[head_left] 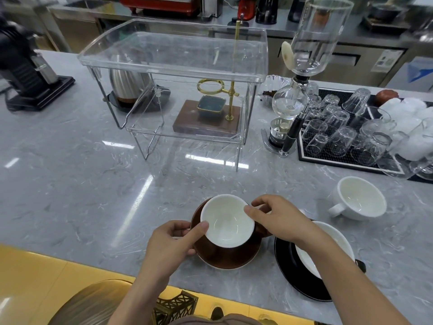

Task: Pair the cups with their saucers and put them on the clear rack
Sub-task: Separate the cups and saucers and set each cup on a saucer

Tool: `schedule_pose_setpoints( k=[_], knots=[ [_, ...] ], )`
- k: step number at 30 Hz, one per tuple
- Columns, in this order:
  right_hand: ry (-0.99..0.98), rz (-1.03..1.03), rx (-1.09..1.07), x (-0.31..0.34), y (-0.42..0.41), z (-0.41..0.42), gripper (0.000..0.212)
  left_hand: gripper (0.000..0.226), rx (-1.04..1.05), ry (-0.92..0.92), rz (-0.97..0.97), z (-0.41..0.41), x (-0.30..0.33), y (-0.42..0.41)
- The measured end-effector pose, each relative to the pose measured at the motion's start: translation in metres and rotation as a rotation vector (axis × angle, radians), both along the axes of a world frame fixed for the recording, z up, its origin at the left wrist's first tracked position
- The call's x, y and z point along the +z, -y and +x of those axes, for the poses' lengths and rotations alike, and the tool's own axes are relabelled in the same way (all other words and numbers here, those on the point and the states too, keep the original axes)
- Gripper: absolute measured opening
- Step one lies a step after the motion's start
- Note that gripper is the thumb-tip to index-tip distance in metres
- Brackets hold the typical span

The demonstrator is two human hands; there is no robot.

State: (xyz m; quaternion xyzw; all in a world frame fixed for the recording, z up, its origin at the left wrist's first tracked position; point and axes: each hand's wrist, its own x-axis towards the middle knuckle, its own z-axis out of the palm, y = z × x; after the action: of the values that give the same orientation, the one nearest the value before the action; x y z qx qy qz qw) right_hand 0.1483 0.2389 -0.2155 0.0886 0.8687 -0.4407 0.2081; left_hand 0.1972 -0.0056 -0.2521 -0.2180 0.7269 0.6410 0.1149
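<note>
From the head camera, a glossy grey marbled counter [70, 184] fills the scene; near its front edge sits a brown cup [227, 231], round and glazed, white inside, tilted a little on a matching brown saucer [230, 259]; the left hand [171, 242] grips the saucer's left rim, thumb lying along the cup's lip, while the right hand [278, 219] pinches the cup's right rim with its fingers [251, 211] closed on it; just to the right, under the right forearm, a second white-lined cup [328, 245] rests on a flat black saucer [295, 277]; farther right a plain white cup [360, 198] with a loop handle stands alone, well apart from the pair in hand; behind, mid-counter, stands the clear rack [173, 55], transparent plastic trays on thin metal legs; beside it a glass siphon brewer [302, 73] and upturned glasses [339, 127] on a black mat [302, 156].
</note>
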Motion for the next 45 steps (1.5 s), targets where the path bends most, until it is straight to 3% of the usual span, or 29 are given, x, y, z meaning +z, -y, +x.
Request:
schedule_pose_setpoints(
  k=[14,26,45],
  knots=[
    [-0.004,-0.142,-0.085,-0.006,0.001,0.0,0.04,0.06,0.032,-0.007,0.079,-0.001,0.002,-0.002],
    [-0.088,-0.295,-0.031,0.017,0.041,-0.031,0.03,0.049,0.158,-0.134,0.067,-0.01,0.02,0.027],
    [-0.025,-0.217,0.221,0.004,0.168,-0.076,0.033,0.021,0.484,-0.115,0.027,-0.011,0.007,0.124]
  ],
)
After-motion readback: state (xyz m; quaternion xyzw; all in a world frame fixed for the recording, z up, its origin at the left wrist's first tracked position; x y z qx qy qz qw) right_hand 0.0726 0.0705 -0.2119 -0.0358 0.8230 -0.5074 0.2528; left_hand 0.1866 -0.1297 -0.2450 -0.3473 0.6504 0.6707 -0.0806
